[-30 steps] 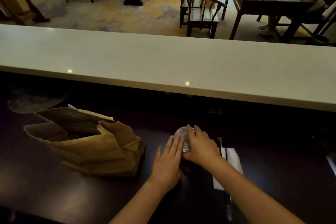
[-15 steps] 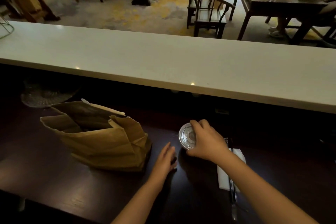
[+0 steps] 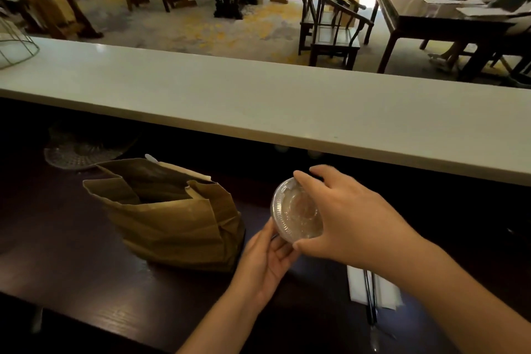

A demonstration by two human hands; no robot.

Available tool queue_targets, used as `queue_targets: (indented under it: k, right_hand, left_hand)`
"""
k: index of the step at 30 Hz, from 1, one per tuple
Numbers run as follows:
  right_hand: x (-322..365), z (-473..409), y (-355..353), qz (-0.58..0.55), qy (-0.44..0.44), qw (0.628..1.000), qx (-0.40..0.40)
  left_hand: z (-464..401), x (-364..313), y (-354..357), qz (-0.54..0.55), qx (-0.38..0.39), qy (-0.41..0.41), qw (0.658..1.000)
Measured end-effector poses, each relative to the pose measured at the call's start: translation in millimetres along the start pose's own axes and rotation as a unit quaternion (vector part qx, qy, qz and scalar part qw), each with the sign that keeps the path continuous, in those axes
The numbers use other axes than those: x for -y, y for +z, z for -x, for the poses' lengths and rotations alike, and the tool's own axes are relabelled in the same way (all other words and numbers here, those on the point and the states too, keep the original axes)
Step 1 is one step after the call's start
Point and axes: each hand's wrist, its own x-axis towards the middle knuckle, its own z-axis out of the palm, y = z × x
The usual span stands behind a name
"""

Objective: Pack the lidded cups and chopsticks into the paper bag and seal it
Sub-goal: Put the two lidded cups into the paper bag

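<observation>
Gripping a clear lidded cup point(image 3: 297, 211) from the right with the right hand point(image 3: 349, 220), thumb at the near rim and fingers curled over the far rim, lid tilted toward the camera. Cupped underneath on the left by the left hand point(image 3: 265, 263), palm up, fingers touching the bottom edge of the cup; half closed around it rather than flat. Held up off the dark wooden counter point(image 3: 71, 261), just to the right of the brown paper bag point(image 3: 172, 218) and near it, not touching as far as can be seen.

Standing on the counter with its mouth open and crumpled, top edges folded unevenly, a pale strip showing along the back rim. Too dark inside the bag to tell what is in there.

Lying on the counter to the right, beneath the right forearm: a white napkin point(image 3: 385, 292) with a pair of dark chopsticks point(image 3: 370, 302) resting along it, pointing toward the near edge. Well apart from the bag, with the cup and both hands between.

Sitting farther back on the left in the shadow, behind the bag: a patterned glass dish point(image 3: 74, 152). Running across above the counter, a long white shelf point(image 3: 258, 100), with chairs and tables on a carpeted floor beyond.
</observation>
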Motion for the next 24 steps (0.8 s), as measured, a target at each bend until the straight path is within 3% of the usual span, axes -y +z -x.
queue_targets:
  k: [6, 11, 15, 18, 20, 21, 23, 24]
  right_hand:
    - [29, 11, -32, 0.037, -0.022, 0.999, -0.023]
    - [57, 14, -48, 0.072, -0.014, 0.997, -0.004]
    - [81, 10, -64, 0.06, -0.038, 0.997, 0.001]
    - [99, -3, -77, 0.018, -0.045, 0.999, -0.005]
    - [108, -15, -84, 0.002, -0.051, 0.998, -0.03]
    - [112, -22, -86, -0.006, -0.05, 0.998, -0.042]
    - [119, -39, -87, -0.023, -0.046, 0.997, -0.053]
    - [123, -48, -85, -0.028, -0.043, 0.997, -0.054]
  left_hand:
    - [44, -35, 17, -0.03, 0.016, 0.018, 0.999]
    - [73, -77, 5, -0.121, 0.037, -0.032, 0.991]
    - [86, -120, -11, -0.245, 0.093, -0.082, 0.962]
    - [88, -168, -22, -0.374, 0.127, -0.083, 0.915]
    - [84, -201, -32, -0.501, 0.16, 0.061, 0.848]
    - [78, -218, -40, -0.57, 0.171, 0.168, 0.786]
    - [61, -251, -54, -0.704, 0.178, 0.32, 0.609]
    - [50, -262, -58, -0.758, 0.181, 0.333, 0.53]
